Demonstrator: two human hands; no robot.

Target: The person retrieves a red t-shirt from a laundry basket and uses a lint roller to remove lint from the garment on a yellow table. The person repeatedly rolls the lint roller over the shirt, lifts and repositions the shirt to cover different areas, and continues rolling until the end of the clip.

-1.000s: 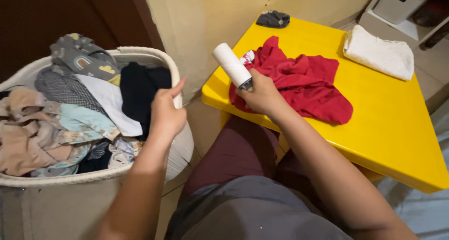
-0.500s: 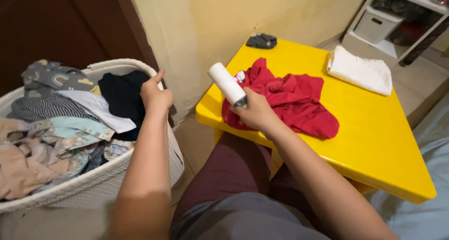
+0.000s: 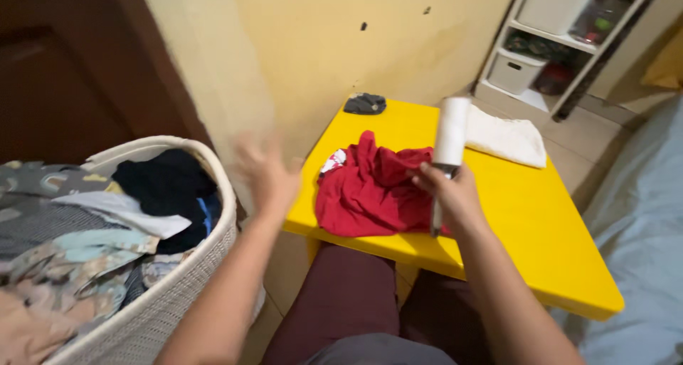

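My right hand (image 3: 450, 196) grips the handle of a white lint roller (image 3: 452, 131), held nearly upright over a crumpled red garment (image 3: 370, 189) on a small yellow table (image 3: 530, 223). My left hand (image 3: 268, 172) is blurred, fingers spread, holding nothing, in the air between the table's near-left corner and a white woven laundry basket (image 3: 186, 276). The basket is full of mixed clothes, with a black piece (image 3: 165, 181) on top near the rim.
A folded white cloth (image 3: 506, 139) lies at the table's far right and a small dark cloth (image 3: 365, 104) at its far corner. White shelves with storage bins (image 3: 518, 71) stand behind. A pale blue bedsheet (image 3: 640, 237) is at the right, a dark door at the left.
My left hand has let go of the basket rim and moved right, toward the table, fingers spreading. My right hand swung the lint roller upright, to the right over the red garment.
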